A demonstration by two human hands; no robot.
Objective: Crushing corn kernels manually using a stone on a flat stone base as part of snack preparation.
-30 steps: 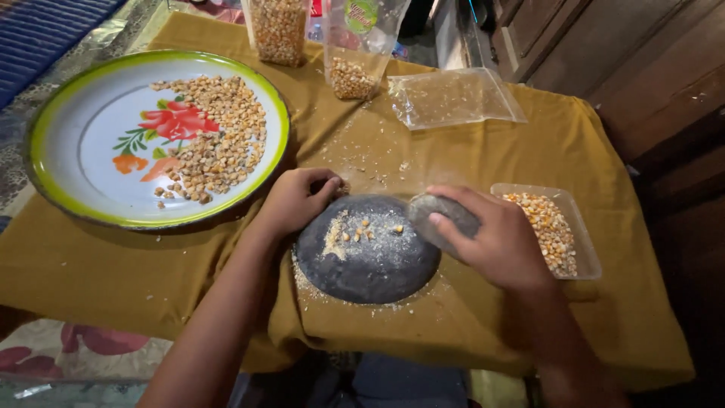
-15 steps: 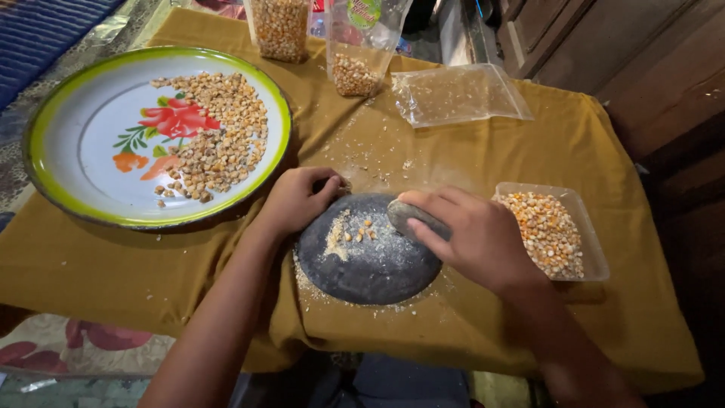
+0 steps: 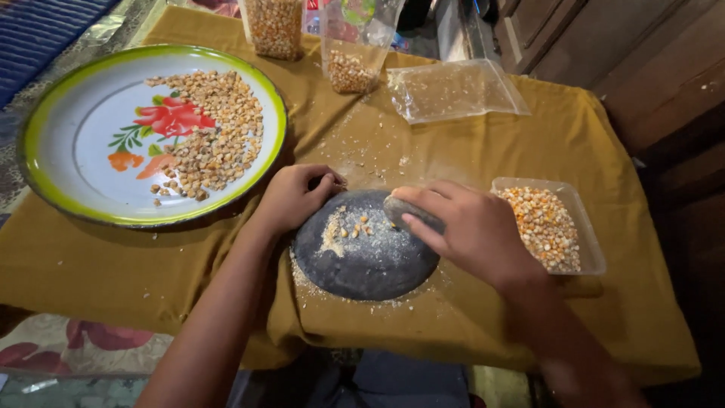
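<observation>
While left hand [image 3: 291, 198] steadies grinding slab [image 3: 362, 261], right hand [image 3: 472, 227] clasps pestle stone [image 3: 404, 211] tight
</observation>
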